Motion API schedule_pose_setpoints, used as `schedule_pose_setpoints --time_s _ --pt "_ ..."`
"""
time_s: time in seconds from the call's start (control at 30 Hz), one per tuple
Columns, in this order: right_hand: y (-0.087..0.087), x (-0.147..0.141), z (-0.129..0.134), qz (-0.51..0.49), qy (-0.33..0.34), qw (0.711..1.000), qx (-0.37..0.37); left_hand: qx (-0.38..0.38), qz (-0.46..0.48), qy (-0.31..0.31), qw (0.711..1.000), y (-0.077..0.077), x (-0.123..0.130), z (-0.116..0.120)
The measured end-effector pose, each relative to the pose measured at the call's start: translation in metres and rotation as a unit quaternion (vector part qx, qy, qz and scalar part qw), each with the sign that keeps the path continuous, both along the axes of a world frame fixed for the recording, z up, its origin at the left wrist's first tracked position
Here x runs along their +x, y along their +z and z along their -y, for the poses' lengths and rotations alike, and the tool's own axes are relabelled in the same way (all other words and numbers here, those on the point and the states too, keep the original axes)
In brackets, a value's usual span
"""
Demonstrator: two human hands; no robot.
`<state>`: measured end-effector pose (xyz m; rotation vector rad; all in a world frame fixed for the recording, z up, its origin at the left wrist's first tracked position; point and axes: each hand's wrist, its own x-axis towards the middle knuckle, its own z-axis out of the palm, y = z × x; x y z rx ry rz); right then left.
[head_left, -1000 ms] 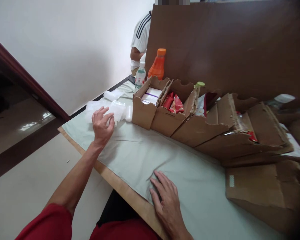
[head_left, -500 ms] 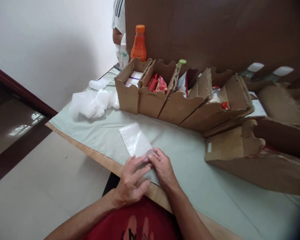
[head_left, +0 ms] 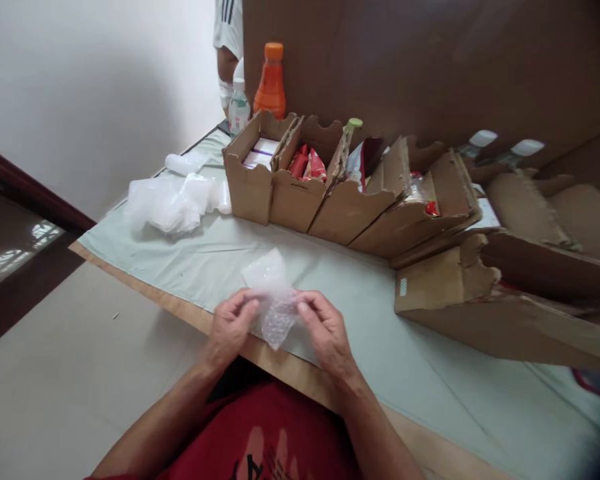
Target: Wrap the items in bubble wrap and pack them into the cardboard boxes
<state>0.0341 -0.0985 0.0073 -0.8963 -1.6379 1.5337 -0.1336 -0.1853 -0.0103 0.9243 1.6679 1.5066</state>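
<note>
A clear bubble wrap bag (head_left: 277, 317) is stretched between my two hands above the table's front edge. My left hand (head_left: 233, 323) pinches its left side between thumb and fingers. On the opposite side, my right hand (head_left: 323, 323) grips the bag's edge the same way. The bag's upper part is smeared by motion, and I cannot tell whether anything is inside. Farther left on the table lies a loose heap of similar bubble wrap bags (head_left: 167, 203).
Cardboard bins (head_left: 250, 193) stand in a row along the back, holding white boxes and red packets. Another bin (head_left: 430, 287) lies at the right. Behind are an orange bottle (head_left: 271, 83) and a clear bottle (head_left: 239, 110). A person's sleeve (head_left: 229, 30) shows at the back.
My hands have moved apart, and the bag that lay flat on the cloth is now held up between them. The left hand, loosely open before, now pinches it. The view has shifted slightly.
</note>
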Motion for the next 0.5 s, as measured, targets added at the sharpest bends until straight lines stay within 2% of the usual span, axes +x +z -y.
schedule_pose_setpoints --time_s 0.13,0.2,0.27,0.33,0.4,0.5 --pt "0.002 0.057 -0.009 0.006 -0.175 0.984 -0.038 -0.012 0.095 0.034 0.995 0.012 -0.033 0.000" --pt "0.003 0.096 -0.008 0.033 -0.257 0.964 -0.060 -0.030 0.105 0.043 0.993 0.014 -0.049 -0.002" --pt "0.005 0.135 -0.004 0.071 -0.312 0.944 -0.078 -0.046 0.075 0.041 0.995 0.015 -0.059 -0.009" --pt "0.007 0.168 0.000 0.121 -0.335 0.932 -0.069 -0.058 0.010 0.015 0.998 0.016 -0.060 -0.019" --pt "0.005 0.193 0.001 0.177 -0.329 0.927 -0.032 -0.075 -0.085 -0.030 0.993 0.017 -0.052 -0.029" --pt "-0.007 0.212 -0.006 0.255 -0.308 0.916 0.039 -0.113 -0.239 -0.090 0.960 0.013 -0.033 -0.039"
